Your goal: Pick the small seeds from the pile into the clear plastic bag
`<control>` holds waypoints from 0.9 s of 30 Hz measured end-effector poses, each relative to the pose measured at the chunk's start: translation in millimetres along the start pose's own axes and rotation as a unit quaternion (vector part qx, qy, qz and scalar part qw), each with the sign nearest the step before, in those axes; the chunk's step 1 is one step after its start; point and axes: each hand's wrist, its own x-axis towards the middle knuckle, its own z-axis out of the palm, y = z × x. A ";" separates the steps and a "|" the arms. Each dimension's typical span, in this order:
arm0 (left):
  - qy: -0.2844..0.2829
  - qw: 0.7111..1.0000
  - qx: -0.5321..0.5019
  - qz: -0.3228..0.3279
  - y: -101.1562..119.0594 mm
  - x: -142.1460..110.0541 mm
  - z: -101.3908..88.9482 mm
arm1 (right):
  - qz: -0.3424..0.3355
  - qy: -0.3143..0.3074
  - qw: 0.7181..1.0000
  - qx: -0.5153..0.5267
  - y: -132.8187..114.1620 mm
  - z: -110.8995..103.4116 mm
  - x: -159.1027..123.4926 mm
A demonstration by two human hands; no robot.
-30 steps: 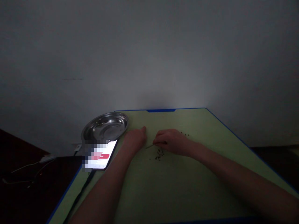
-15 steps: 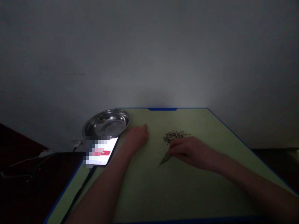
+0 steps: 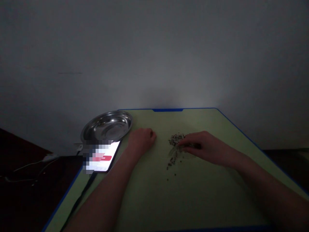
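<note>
Right hand pinches a clear piece at the dark bits, well right of the bowl

From where I stand, the bowl [image 3: 113,129] is shiny metal, sitting at the far left of the green table [image 3: 193,193]. Well to the right of it lie the dark bits [image 3: 176,139], a loose heap with a thin trail running toward the person and a few strays beyond that.

The right hand [image 3: 200,146], also well to the bowl's right, has thumb and fingers closed on a clear piece [image 3: 173,150], thin and blurred, which slants down among the bits. I can't tell whether its edge touches the tabletop.

Just right of the bowl, the left hand [image 3: 141,140] is curled into a loose fist; I can't see whether anything is inside it.

On the bowl's near side is a lit phone [image 3: 111,154], partly pixelated, with a dark strap [image 3: 80,196] trailing from its near end. Behind the bowl rises a grey wall [image 3: 154,58].
</note>
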 end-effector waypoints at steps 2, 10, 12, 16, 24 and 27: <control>-0.006 1.000 0.000 -0.005 1.8 0.2 -1.5 | 0.020 -0.012 1.000 0.007 7.5 -5.0 -4.8; -0.037 0.999 -0.017 -0.002 3.9 -1.3 -2.1 | 0.087 -0.041 0.995 -0.014 30.2 -17.3 -13.7; -0.034 0.999 -0.010 -0.001 3.2 -1.2 1.1 | 0.089 -0.052 0.995 -0.011 32.1 -16.9 -13.1; -0.032 0.999 -0.004 0.004 1.7 -1.0 5.9 | 0.101 -0.071 0.992 -0.011 32.5 -14.1 -12.0; -0.042 0.999 -0.004 -0.002 2.2 -1.6 4.8 | 0.072 -0.109 0.991 0.024 14.2 -9.3 -13.1; -0.037 0.999 -0.003 0.001 1.6 -0.7 5.7 | 0.082 -0.099 0.991 0.043 14.2 -17.9 -17.0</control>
